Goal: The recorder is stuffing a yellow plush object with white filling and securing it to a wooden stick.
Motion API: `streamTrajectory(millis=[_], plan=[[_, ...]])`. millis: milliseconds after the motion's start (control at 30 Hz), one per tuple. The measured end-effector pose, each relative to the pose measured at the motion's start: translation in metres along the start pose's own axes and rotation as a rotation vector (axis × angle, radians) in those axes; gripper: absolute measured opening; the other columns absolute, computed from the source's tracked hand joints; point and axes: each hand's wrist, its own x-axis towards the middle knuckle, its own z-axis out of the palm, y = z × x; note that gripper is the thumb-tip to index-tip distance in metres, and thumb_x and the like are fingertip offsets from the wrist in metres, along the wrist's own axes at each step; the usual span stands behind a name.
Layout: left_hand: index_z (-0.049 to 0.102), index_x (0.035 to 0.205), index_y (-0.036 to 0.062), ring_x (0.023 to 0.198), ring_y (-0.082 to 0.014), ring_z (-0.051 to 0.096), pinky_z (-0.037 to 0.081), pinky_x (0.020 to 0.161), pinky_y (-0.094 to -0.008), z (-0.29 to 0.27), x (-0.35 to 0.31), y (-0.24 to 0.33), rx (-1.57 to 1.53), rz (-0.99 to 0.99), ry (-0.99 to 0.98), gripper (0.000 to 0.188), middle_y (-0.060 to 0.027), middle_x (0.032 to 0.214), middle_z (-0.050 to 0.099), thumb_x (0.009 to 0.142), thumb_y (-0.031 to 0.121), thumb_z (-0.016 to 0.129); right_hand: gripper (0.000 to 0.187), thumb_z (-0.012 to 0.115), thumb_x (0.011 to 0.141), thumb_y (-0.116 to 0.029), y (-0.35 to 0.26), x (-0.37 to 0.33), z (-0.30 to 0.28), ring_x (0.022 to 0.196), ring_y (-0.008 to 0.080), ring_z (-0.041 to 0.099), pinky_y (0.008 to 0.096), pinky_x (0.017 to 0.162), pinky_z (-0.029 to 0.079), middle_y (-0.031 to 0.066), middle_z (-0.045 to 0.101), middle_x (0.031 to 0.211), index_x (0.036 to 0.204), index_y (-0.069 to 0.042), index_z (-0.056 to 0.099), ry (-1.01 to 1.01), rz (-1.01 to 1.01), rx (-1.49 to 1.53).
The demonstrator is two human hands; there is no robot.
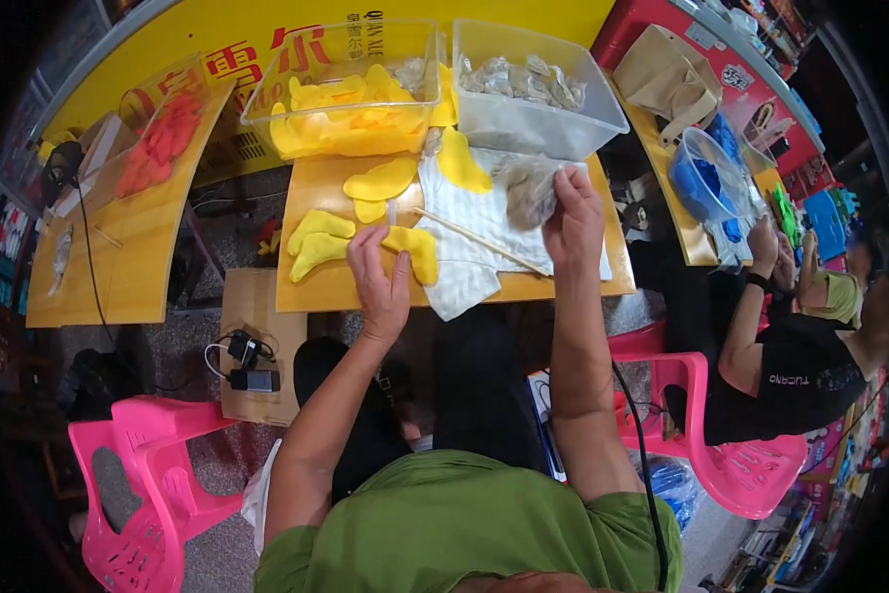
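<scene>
My right hand [575, 222] pinches a crumpled greyish-beige clump of filmy or fluffy stuffing [531, 198] above a white cloth [464, 282]. On the table, my left hand [377, 282] has its thumb and fingers around one end of a yellow boot-shaped fabric piece [423, 259]. Just left of that hand lie more yellow fabric pieces [318, 247], puffed up. Flatter yellow pieces [383, 180] rest farther back, and another yellow piece [461, 163] lies across the cloth. Between my hands a thin wooden stick [484, 242] slants over the white cloth.
At the table's back edge stand a clear bin [365, 124] of yellow pieces and another clear bin [533, 128] of greyish stuffing. A left side table [118, 282] bears red pieces. Pink chairs [158, 474] flank me. At right, another person [791, 371] works beside a tub [702, 178] of blue pieces.
</scene>
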Motion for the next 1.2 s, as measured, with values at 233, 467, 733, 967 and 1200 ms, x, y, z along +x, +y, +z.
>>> streamTrajectory(millis=[233,467,733,967,1200], plan=[[0.054,0.109,0.0030,0.072,-0.0051,0.052,0.043,0.057,-0.0190,-0.030,-0.021,0.063,-1.046,-0.641,-0.414,0.026,0.0003,0.089,0.057,0.090,0.021,0.056,0.010,0.053,0.090,-0.007,0.043,-0.093,0.047,0.073,0.0107,0.058,0.0252,0.069,0.049,0.0041,0.061,0.085,0.094,0.001,0.057,-0.013,0.418,0.063],[0.054,0.095,0.0039,0.067,-0.0046,0.052,0.041,0.050,-0.0172,-0.056,-0.097,0.075,-0.864,-0.763,-0.122,0.011,-0.0001,0.083,0.058,0.085,0.006,0.060,0.033,0.056,0.088,-0.007,0.066,-0.191,0.050,0.096,0.0124,0.054,0.0242,0.085,0.043,0.0073,0.056,0.107,0.118,0.004,0.048,0.001,0.419,-0.155],[0.050,0.101,0.0051,0.077,-0.0096,0.056,0.046,0.058,-0.0211,-0.085,-0.137,0.065,-1.059,-0.843,-0.187,0.020,-0.0032,0.092,0.058,0.084,0.006,0.061,0.036,0.065,0.080,-0.006,0.031,-0.234,0.035,0.083,0.0100,0.056,0.0246,0.071,0.047,0.0044,0.058,0.100,0.113,0.000,0.052,-0.327,0.581,-0.529],[0.048,0.116,0.0063,0.079,-0.0102,0.057,0.044,0.058,-0.0203,-0.093,-0.149,0.080,-1.410,-0.965,-0.401,0.037,-0.0029,0.098,0.058,0.082,0.006,0.063,0.005,0.061,0.081,-0.003,0.008,-0.245,0.033,0.064,0.0054,0.050,0.0181,0.055,0.042,0.0005,0.053,0.083,0.083,0.001,0.058,-0.412,0.352,-0.552],[0.048,0.089,0.0059,0.057,-0.0058,0.052,0.038,0.045,-0.0169,-0.096,-0.156,0.080,-1.112,-0.725,-0.459,0.023,-0.0011,0.078,0.054,0.077,0.000,0.067,0.015,0.066,0.078,-0.005,0.008,-0.247,0.012,0.068,0.0059,0.052,0.0198,0.057,0.044,0.0002,0.055,0.084,0.089,-0.002,0.057,-0.421,0.637,-0.356]])
